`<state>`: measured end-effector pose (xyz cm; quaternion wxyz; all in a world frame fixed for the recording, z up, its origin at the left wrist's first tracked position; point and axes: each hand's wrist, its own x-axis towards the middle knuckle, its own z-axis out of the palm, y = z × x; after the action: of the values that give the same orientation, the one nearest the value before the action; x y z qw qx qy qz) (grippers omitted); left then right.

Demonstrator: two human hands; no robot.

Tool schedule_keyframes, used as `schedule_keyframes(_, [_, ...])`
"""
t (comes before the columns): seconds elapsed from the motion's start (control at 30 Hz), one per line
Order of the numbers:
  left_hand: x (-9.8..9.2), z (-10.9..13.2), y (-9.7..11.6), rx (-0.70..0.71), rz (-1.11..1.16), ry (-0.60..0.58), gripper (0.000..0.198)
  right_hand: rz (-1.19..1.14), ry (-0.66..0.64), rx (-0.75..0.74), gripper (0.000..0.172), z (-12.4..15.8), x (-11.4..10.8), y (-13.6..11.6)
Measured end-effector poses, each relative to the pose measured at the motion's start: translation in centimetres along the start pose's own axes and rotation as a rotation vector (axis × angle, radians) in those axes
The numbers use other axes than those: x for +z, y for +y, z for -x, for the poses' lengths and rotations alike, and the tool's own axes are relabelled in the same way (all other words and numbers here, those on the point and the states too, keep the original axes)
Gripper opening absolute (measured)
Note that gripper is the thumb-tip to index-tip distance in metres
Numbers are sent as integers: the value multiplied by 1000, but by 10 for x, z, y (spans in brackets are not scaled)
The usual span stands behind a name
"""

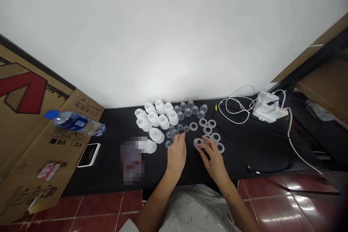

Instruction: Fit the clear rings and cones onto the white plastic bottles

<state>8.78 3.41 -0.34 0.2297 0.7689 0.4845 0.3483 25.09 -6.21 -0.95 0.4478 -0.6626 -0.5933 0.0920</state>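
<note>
One clear ring against the right grip

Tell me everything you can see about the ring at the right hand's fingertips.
The ring is round, pale and translucent, with an open centre; it looks like plastic or silicone. It is at the black table, near similar rings. Fingertips of the right hand meet its right edge; whether it is lifted is unclear.

Black tabletop across the frame's lower half
White necked pieces, clear domes, small clear caps and translucent rings near centre; phone lower left; white power block and cables at right
</note>
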Motion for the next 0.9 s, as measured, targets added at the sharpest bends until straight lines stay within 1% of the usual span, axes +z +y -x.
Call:
schedule_keyframes(0.1, [-8,10,1,88,55,-106,29,-52,-3,5,22,-4,-7,4])
schedule_keyframes(0.17, [-12,20,1,98,64,-177,30,-71,1,37,26,-6,-9,6])
schedule_keyframes(0.2, [-12,25,0,82,51,-189,33,-79,4,60,29,-6,-10,7])
schedule_keyframes(0.27, [-10,33,-2,41,12,-174,43,-97,3,101,38,-6,-9,7])
schedule_keyframes(0.3, [-9,37,-4,27,-6,-161,44,-104,1,111,41,-6,-9,7])
schedule_keyframes(0.37, [-6,41,-7,25,-20,-138,35,-111,-10,107,44,-6,-9,2])
schedule_keyframes(0.43, [-4,43,-9,38,12,-116,28,-111,-28,84,43,-5,-10,-4])
schedule_keyframes(0.53, [-6,42,-8,22,141,-97,26,-120,-73,36,38,-5,-12,-14])
schedule_keyframes(0.6, [-7,40,-4,-25,245,-111,23,-128,-103,-5,36,-5,-12,-17])
schedule_keyframes(0.7, [-7,37,2,-153,413,-126,16,-132,-131,-38,37,-6,-10,-18])
schedule_keyframes(0.77, [-7,36,4,-251,502,-136,19,-139,-138,-37,38,-6,-9,-19])
schedule_keyframes(0.83, [-6,36,3,-319,521,-146,24,-158,-160,-43,38,-6,-11,-21])
schedule_keyframes(0.9, [-5,37,0,-338,487,-134,25,-180,-197,-59,37,-5,-14,-24])
